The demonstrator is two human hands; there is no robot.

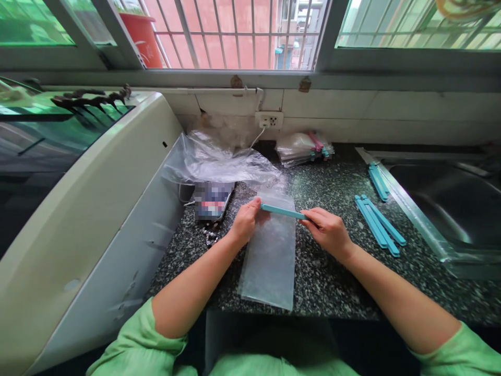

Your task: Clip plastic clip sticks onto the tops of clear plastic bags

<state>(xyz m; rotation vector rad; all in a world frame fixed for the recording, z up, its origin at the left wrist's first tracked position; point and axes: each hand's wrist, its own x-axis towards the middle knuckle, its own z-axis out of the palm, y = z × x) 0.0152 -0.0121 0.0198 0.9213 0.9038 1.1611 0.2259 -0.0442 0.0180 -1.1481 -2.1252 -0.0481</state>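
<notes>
A blue bag sealing clip [282,211] stretches between my two hands above the counter. My left hand [246,219] is closed on its left end, and my right hand [329,230] pinches its right end. Beneath the clip lies a clear plastic bag [270,266], flat on the counter, its lower end reaching the front edge. Whether the clip touches the bag I cannot tell. To the right of my right hand, several more blue clips [378,224] lie in a loose bunch, with another small group [378,181] behind them against the sink rim.
The speckled dark counter [321,282] runs between a white appliance [117,209] on the left and a metal sink [450,198] on the right. Crumpled clear plastic [227,162], a phone [214,201] and a stack of bags with clips [303,149] lie towards the wall socket [269,120].
</notes>
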